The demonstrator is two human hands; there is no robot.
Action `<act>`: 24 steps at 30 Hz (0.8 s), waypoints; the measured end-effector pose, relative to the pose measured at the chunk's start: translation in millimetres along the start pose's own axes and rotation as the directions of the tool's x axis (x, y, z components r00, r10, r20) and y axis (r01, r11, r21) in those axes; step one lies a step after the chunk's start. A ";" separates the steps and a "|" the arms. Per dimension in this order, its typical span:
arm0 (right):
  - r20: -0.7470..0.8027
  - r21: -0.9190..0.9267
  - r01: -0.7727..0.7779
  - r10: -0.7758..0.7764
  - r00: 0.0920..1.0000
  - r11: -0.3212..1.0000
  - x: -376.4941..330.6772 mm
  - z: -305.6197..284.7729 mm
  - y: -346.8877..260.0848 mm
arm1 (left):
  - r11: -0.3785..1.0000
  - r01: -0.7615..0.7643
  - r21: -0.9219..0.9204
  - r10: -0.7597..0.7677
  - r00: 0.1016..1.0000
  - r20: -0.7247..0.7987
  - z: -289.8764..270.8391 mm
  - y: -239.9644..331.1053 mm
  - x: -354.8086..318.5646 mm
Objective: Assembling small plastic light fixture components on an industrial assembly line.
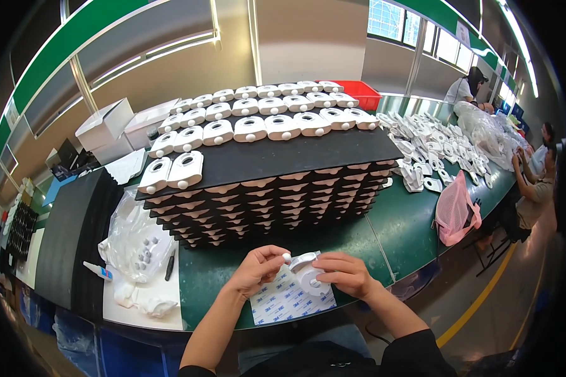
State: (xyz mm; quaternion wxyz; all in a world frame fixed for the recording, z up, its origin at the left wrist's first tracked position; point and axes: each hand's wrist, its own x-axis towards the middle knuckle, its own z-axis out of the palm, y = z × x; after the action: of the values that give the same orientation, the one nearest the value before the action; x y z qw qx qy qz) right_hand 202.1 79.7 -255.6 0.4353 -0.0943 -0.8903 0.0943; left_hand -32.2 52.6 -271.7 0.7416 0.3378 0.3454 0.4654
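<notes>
Between the thumb and fingertips of my left hand [261,269] is a small white round knob [287,257]. My right hand [348,274] is closed on a white plastic housing [310,283] with a round disc-like face, tilted above the table's front edge. The knob is close to the housing's upper left end; whether they touch I cannot tell. Beneath both lies a white sheet with blue print [275,306]. Beyond my hands rises a stack of black trays [277,217], with white housings between the layers and rows of similar housings [249,129] on top, each with a round knob in front.
Loose white parts [431,147] are heaped at right, near a pink mesh bag [454,210]. A plastic bag with small grey pieces [146,251], a glue bottle [98,271] and a black pen [170,267] lie left, beside stacked black sheets [75,232]. A red bin [361,94] stands behind.
</notes>
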 end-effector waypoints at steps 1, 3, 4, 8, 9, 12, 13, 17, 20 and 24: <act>-0.044 0.071 -0.043 0.046 0.998 0.997 -3.6 3.3 2.5 | 0.999 -0.008 0.032 0.008 1.000 -0.005 0.7 -0.1 -0.1; -0.115 0.263 -0.186 0.222 0.968 0.947 -9.3 10.4 4.3 | 0.998 -0.016 0.065 0.017 1.000 -0.010 3.4 1.0 -1.0; -0.129 0.380 -0.278 0.348 0.929 0.882 -11.0 15.3 2.7 | 0.998 -0.021 0.051 0.023 0.999 -0.029 6.6 2.9 -1.9; 0.030 0.831 -0.442 0.767 0.641 0.337 -4.0 30.6 -1.9 | 0.999 -0.021 0.044 0.022 0.999 -0.035 6.7 4.2 -2.4; 0.091 0.890 -0.409 0.799 0.595 0.203 -6.6 35.7 1.7 | 0.999 -0.020 0.044 0.022 0.999 -0.037 5.2 3.0 -2.1; 0.171 0.921 -0.384 0.808 0.564 0.073 -5.6 38.9 0.8 | 0.997 -0.031 0.064 0.032 0.999 -0.018 5.8 2.4 -1.7; 0.210 0.929 -0.371 0.811 0.546 0.009 -4.9 40.6 0.5 | 0.997 -0.033 0.075 0.035 0.999 -0.029 7.5 3.3 -2.4; 0.225 0.922 -0.388 0.809 0.543 0.004 -3.4 43.0 0.2 | 0.995 -0.032 0.095 0.035 0.999 -0.036 4.6 0.7 -2.1; 0.233 0.921 -0.389 0.811 0.537 -0.007 -3.0 42.9 0.0 | 0.995 -0.027 0.098 0.031 0.999 -0.040 5.1 0.9 -2.4; 0.221 0.924 -0.382 0.793 0.567 0.015 -4.2 44.5 1.8 | 0.991 -0.017 0.129 0.023 0.999 -0.047 6.4 3.1 -2.2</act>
State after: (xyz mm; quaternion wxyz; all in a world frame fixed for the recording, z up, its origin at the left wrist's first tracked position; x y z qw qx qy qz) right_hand 169.6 76.6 -286.1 0.4762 -0.2199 -0.4393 0.7293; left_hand -29.1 50.5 -265.3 0.7050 0.3772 0.3892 0.4575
